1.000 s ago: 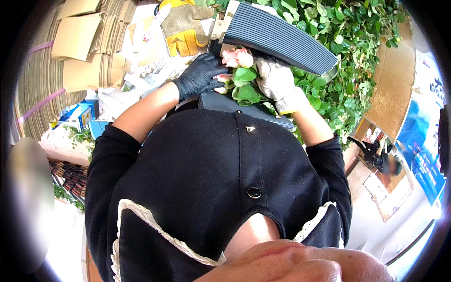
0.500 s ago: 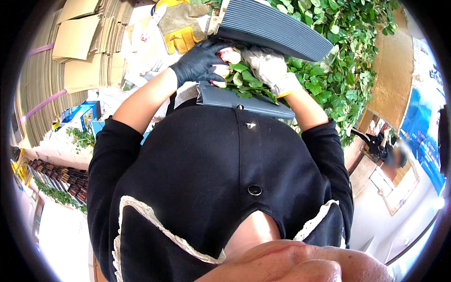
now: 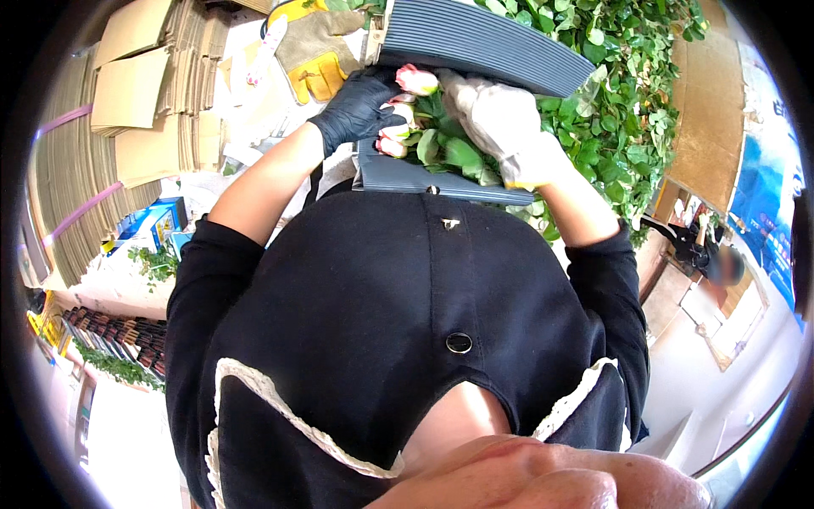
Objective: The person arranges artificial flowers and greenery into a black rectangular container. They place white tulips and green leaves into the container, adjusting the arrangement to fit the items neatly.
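Several pale pink roses (image 3: pixel 416 81) with green leaves (image 3: pixel 460 157) lie between two dark grey ribbed panels. The larger ribbed panel (image 3: pixel 487 47) is tilted on the far side; the lower ribbed panel (image 3: pixel 441 180) rests against my front. My left hand (image 3: pixel 356 110), in a black glove, curls its fingers round the rose heads from the left. A pale, soiled glove covers my right hand (image 3: pixel 492 119), which lies over the leaves and stems with its fingers bent. Its fingertips and whatever they grip are hidden.
Dense green foliage (image 3: pixel 606 144) fills the right of the work surface. Tied stacks of cardboard (image 3: pixel 72 178) stand at the left, near a blue box (image 3: pixel 157 222). A grey and yellow work glove (image 3: pixel 318 51) lies beyond my left hand. Another person (image 3: pixel 704 254) is at the far right.
My right hand has shifted slightly up over the leaves and its forearm has swung outward. More of the rose heads shows beside my left hand, which has barely moved.
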A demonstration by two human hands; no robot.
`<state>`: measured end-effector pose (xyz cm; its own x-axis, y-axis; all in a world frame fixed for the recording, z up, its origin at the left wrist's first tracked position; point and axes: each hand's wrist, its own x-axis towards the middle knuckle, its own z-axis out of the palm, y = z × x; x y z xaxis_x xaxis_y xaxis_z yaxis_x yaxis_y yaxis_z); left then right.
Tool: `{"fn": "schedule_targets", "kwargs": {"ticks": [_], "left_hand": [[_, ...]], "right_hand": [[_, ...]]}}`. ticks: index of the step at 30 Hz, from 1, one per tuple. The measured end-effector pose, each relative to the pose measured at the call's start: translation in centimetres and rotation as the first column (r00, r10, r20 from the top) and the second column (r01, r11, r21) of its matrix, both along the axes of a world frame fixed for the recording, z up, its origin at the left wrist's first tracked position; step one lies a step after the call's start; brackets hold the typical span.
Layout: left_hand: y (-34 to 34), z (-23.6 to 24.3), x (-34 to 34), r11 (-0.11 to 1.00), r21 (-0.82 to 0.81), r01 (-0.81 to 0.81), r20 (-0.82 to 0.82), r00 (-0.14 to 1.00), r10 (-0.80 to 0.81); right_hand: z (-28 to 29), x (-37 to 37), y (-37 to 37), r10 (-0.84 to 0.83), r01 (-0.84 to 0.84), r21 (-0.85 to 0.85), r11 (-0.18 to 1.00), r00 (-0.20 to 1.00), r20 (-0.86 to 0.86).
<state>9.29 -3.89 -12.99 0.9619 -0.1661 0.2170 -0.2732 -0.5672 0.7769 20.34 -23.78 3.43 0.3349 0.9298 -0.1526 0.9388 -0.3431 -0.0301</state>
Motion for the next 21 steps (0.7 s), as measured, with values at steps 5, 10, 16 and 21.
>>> {"fn": "schedule_targets", "kwargs": {"ticks": [5,10,16,21], "left_hand": [[-0.9,3.0,-0.6,0.963,-0.166,-0.215,-0.204,0.962,0.179],[-0.3,0.8,-0.3,0.993,0.095,-0.077,0.012,0.997,0.076],[-0.2,-0.5,-0.3,0.995,-0.084,-0.045,-0.023,0.999,0.043],[-0.2,0.9,-0.6,0.988,0.154,-0.009,0.127,0.992,-0.011]], "right_hand": [[-4.8,1.3,-2.3,0.095,-0.150,0.180,0.972,0.954,0.283],[-5.0,1.7,-2.4,0.152,-0.241,0.156,0.958,0.887,0.436],[-5.4,2.1,-1.8,0.137,-0.316,0.254,0.914,0.830,0.540],[-6.5,1.6,-1.3,0.126,-0.291,0.241,0.926,0.839,0.529]]}}
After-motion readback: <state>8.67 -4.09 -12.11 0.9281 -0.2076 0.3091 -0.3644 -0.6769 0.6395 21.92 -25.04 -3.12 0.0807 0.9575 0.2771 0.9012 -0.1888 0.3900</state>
